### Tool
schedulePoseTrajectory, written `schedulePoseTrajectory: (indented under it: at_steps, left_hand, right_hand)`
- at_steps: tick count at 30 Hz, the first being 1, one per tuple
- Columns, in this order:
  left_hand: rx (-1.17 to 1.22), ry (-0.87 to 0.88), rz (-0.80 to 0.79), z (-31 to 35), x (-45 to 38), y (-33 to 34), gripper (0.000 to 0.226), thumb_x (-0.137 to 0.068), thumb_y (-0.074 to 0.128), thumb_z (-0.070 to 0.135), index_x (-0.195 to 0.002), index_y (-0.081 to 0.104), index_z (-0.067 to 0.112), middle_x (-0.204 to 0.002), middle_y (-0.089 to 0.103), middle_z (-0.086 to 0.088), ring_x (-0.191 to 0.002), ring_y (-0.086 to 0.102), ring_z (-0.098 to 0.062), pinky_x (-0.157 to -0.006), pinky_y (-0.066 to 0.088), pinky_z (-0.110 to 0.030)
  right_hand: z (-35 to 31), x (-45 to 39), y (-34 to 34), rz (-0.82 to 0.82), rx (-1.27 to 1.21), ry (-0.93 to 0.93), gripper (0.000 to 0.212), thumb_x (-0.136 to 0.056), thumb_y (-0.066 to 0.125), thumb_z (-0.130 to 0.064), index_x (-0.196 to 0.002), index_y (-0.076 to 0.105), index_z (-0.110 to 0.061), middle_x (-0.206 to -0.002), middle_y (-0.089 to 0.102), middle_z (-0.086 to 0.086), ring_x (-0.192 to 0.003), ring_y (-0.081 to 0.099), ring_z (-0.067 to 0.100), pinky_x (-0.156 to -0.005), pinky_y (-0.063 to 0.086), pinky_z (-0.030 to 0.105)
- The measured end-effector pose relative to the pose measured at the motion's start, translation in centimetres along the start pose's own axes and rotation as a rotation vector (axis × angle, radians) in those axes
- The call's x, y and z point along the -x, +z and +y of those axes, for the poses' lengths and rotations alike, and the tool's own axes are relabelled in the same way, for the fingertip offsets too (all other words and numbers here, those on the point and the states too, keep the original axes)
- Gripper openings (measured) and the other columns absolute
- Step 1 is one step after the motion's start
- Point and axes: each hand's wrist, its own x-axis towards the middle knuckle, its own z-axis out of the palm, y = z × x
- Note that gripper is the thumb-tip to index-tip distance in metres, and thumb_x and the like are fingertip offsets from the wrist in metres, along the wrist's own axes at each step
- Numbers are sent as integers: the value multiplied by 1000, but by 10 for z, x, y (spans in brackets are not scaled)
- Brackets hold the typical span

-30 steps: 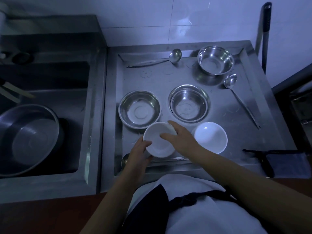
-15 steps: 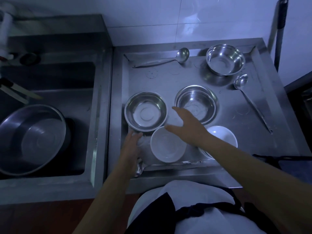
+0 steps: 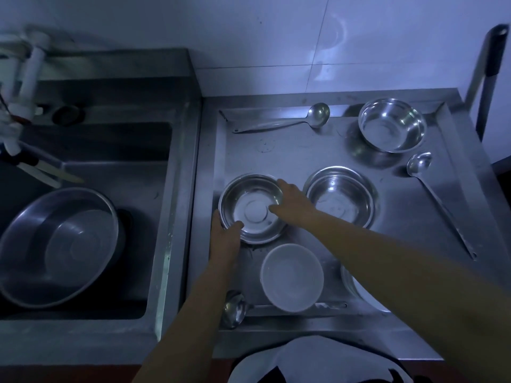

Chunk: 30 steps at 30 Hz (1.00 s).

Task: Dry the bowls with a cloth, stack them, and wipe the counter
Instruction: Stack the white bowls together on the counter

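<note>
Both hands have left the white bowl they were at a second ago and gone farther onto the counter to the near-left steel bowl. That white bowl now sits upright near the front edge, touched by neither hand. The left hand grips the steel bowl's near-left rim — thumb hooked over the inside, fingers along the outer wall. The right hand reaches across from the right, thumb down inside the bowl and fingers curled over the far-right rim, so the bowl is held from two sides; whether it is lifted off the counter cannot be told. Just right of it stands a second steel bowl, apart from the first, and a third steel bowl stands well back near the wall. A second white bowl shows only as a sliver under the right forearm. Three ladles lie on the counter: the back ladle by the wall, the right ladle slanting along the right side, and the front ladle at the front edge, its handle running behind the near white bowl. To the left, the sink holds a large steel basin, tilted. No cloth can be made out — the scene is dim.
</note>
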Motion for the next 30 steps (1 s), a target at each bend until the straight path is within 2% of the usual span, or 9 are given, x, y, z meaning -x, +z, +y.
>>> schedulePoseTrajectory:
  at_steps: [3,5,8,12,16,18,20,26,30]
  left_hand:
    - [23,-37,10,8,-6,3,68,-76,67,20,-142,51,24,-133,64,-9,-117,65,-30,-99,54,-54]
    - [29,13,-22,22,0,10,53,-85,65,8,-136,56,21,-124,69,-10,-109,69,-29,-93,58,-51]
    - [-4,76,-91,46,4,29,48,-88,66,3,-133,58,18,-118,71,-6,-105,70,-26,-88,60,-48]
    - [-8,102,-259,80,19,77,32,-87,59,-4,-106,68,20,-83,70,6,-76,67,-13,-82,57,-42]
    - [-54,73,-400,95,33,136,40,-90,53,-7,-119,68,16,-94,71,0,-74,68,-14,-87,58,-50]
    - [-92,57,-430,97,39,167,41,-90,54,-7,-122,67,16,-99,72,-3,-77,69,-16,-85,59,-49]
    - [-130,69,-442,97,49,198,39,-90,58,-7,-121,67,15,-106,73,-6,-83,70,-20,-78,61,-44]
    - [-262,168,-376,101,50,283,45,-86,66,-4,-123,64,21,-109,68,7,-103,69,-24,-77,64,-38]
    - [-504,336,-355,120,15,320,64,-80,75,25,-139,54,34,-129,64,6,-112,63,-15,-83,55,-28]
  right_hand:
    - [-2,1,-5,52,-305,78,73,-95,60,-26,-157,23,-18,-155,37,10,-135,45,30,-100,40,37]
    - [4,5,-18,95,-475,90,70,-95,62,-23,-156,27,-16,-156,38,8,-137,43,28,-103,39,34]
    - [25,17,-47,180,-595,45,74,-92,68,-24,-156,31,-23,-159,35,2,-143,37,22,-107,34,31]
    - [76,48,-96,269,-466,-112,90,-77,83,-35,-153,34,-34,-153,43,-4,-139,42,17,-113,37,36]
    - [148,77,-139,280,-90,-216,120,-52,78,-75,-154,19,-50,-155,40,-9,-143,37,20,-118,31,48]
    - [177,89,-156,277,77,-185,123,-53,80,-74,-152,11,-54,-157,36,-7,-144,32,23,-121,22,45]
    - [203,95,-170,272,93,-161,121,-59,89,-57,-149,8,-53,-157,34,-4,-145,28,23,-116,14,31]
    - [266,57,-222,312,-29,-235,119,-58,91,-57,-155,23,-42,-156,39,-3,-144,32,21,-119,24,43]
    - [292,3,-258,372,19,-311,118,-55,71,-85,-155,24,-42,-151,46,2,-137,45,29,-109,38,56]
